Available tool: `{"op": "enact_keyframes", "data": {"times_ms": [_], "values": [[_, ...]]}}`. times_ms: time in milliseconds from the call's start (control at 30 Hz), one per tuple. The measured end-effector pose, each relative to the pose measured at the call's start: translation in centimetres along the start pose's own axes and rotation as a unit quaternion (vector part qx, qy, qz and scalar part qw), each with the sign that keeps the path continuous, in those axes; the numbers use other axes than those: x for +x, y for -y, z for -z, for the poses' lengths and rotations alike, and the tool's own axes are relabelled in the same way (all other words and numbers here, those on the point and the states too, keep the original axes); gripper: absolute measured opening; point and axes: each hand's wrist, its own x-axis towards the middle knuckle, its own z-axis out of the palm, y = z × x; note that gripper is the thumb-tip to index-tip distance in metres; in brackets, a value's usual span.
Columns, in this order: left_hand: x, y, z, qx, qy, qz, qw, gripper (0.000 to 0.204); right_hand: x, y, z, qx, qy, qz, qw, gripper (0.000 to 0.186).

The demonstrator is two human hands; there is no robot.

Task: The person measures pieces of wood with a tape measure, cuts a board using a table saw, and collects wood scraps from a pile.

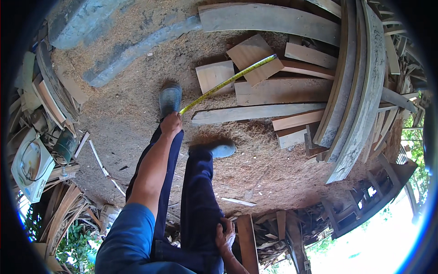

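Head view: left hand closed round near end of yellow tape measure, arm stretched forward, likely so blade can span ground. Blade runs up-right, stiff, tip over square offcut atop loose boards (whether tip touches wood, cannot tell). Right hand rests flat on thigh, fingers spread, holding nothing. Feet in grey shoes on sawdust floor. Open room left of blade; stacked long planks crowd right edge, machine parts at left rim.
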Motion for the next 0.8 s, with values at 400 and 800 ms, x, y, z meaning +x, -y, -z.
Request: {"op": "enact_keyframes", "data": {"times_ms": [400, 800], "values": [[-0.1, -1.5, 1.4, 0.006, 0.056, 0.047, 0.997, 0.031, 0.0, 0.3, 0.2, 0.001, -0.007, -0.017, 1.000, 0.029], [0.0, -1.3, 0.4, 0.017, 0.028, 0.015, 0.999, 0.031, -0.1, -0.7, 0.0, 0.024, -0.003, -0.019, 1.000, 0.032]]}}
